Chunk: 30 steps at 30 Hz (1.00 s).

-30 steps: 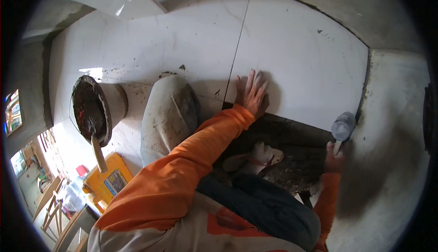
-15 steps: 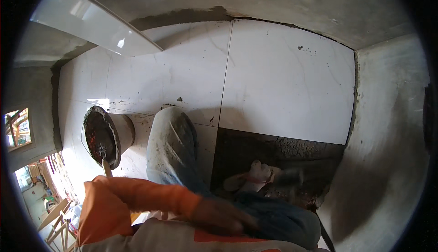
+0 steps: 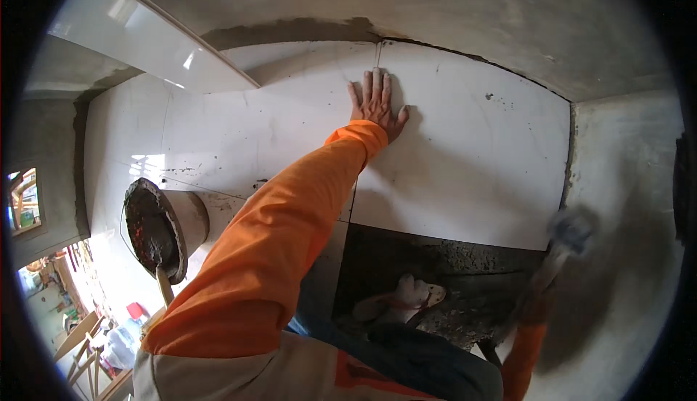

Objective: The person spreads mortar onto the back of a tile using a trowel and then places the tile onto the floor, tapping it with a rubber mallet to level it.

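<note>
My left hand (image 3: 375, 103) lies flat on the white floor tiles (image 3: 465, 147), fingers spread, over the joint between two of them near the far wall. It holds nothing. At the right, beside the wall, my right hand (image 3: 543, 282) is smeared by motion but closed round the handle of a mallet. The grey mallet head (image 3: 572, 231) is raised near the right edge of the tile and is blurred too. Below that tile's near edge is a dark, rough patch of untiled floor (image 3: 472, 263). My foot (image 3: 412, 292) rests there, dusted white.
A mortar bucket (image 3: 190, 219) leans on its side at the left, a wooden handle (image 3: 164, 285) sticking out of its mouth. One glossy white tile (image 3: 156, 34) stands on edge at the far left. Bare grey walls (image 3: 624, 183) border the floor. Clutter shows through a doorway at lower left.
My left arm has reached forward from my lap, and its hand has come down on the tiles. The mallet has moved right and up, from over the untiled patch to the wall.
</note>
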### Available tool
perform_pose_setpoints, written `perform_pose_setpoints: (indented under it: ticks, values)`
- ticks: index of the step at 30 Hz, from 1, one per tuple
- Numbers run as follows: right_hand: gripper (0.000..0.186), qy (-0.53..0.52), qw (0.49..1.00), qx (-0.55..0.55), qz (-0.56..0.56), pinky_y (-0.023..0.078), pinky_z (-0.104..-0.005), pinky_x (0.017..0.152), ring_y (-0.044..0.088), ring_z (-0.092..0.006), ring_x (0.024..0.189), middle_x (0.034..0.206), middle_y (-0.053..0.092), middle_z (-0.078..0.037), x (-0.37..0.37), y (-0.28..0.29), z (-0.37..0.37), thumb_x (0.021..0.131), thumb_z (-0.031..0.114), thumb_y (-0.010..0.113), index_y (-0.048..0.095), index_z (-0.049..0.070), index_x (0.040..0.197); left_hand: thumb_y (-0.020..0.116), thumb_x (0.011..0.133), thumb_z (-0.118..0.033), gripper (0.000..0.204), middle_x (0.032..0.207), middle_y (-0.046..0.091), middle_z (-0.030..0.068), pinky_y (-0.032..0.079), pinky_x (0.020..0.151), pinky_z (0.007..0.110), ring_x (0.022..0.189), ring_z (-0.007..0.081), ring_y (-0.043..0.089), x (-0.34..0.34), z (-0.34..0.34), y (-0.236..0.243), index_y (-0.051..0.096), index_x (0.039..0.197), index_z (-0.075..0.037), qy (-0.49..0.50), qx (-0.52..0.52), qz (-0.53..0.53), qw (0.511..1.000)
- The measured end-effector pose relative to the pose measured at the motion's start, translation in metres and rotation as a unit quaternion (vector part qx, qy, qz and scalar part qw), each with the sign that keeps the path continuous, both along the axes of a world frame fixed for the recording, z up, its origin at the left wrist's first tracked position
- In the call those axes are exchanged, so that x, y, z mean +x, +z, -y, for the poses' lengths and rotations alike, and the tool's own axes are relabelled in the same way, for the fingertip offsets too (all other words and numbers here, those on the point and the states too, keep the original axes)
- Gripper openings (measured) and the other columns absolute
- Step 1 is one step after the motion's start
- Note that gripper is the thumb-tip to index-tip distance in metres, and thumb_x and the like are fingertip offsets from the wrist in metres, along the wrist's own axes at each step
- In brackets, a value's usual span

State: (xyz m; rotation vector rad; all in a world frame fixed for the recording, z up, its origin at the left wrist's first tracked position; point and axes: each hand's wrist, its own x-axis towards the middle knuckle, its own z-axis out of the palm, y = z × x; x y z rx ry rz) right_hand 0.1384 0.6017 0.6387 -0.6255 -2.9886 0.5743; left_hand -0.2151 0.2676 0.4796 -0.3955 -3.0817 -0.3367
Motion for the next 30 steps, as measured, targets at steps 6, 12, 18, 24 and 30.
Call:
perform_pose_setpoints:
  ticks: [6,12,18,24,30]
  values:
    - [0.045,0.02,0.995,0.07,0.067,0.044,-0.0425,0.08,0.055,-0.0388,0.096,0.104,0.056,-0.026,-0.195,-0.039,0.0,0.09,0.036,0.049,0.051,-0.003,0.112,0.036,0.084,-0.051,0.078,0.149,0.012,0.0148,0.001,0.108,0.056,0.139,0.0319,0.006,-0.007,-0.003,0.001,0.017,0.142,-0.002,-0.018,0.012,-0.001,1.0]
    - [0.04,0.019,0.998,0.049,-0.02,0.045,-0.0479,0.068,0.057,-0.0461,0.079,0.085,0.059,-0.027,-0.25,-0.043,0.042,0.09,0.039,0.049,0.053,-0.001,0.096,0.037,0.083,-0.052,0.078,0.148,0.015,0.014,0.006,0.106,0.06,0.137,0.0328,0.01,-0.007,0.008,0.002,0.02,0.141,-0.002,-0.022,0.017,-0.02,0.999]
    - [0.044,-0.121,0.988,0.085,-0.043,0.045,-0.047,0.074,0.055,-0.0474,0.086,0.091,0.06,-0.027,-0.27,-0.085,-0.017,0.092,0.036,0.044,0.049,-0.003,0.112,0.035,0.085,-0.053,0.077,0.149,0.013,0.0141,0.001,0.107,0.058,0.139,0.0321,0.006,-0.013,0.003,0.015,0.016,0.143,-0.005,-0.023,0.016,0.022,0.999]
    - [0.037,-0.158,0.984,-0.015,-0.081,0.046,-0.0396,0.064,0.06,-0.032,0.076,0.086,0.061,-0.02,-0.264,-0.083,-0.029,0.093,0.034,0.042,0.053,0.003,0.112,0.038,0.083,-0.054,0.08,0.149,0.014,0.0135,0.003,0.106,0.06,0.138,0.0327,0.007,-0.013,0.0,0.008,0.018,0.142,-0.005,-0.025,0.01,0.002,1.0]
    - [0.039,-0.222,0.852,-0.423,-0.214,0.04,-0.0266,0.045,0.05,-0.01,0.054,0.065,0.048,-0.004,-0.266,-0.059,0.071,0.092,0.042,0.045,0.052,0.007,0.108,0.041,0.081,-0.056,0.082,0.149,0.012,0.0141,0.004,0.104,0.064,0.139,0.0323,0.005,-0.02,0.006,0.024,0.017,0.143,-0.008,-0.029,-0.043,0.053,0.997]
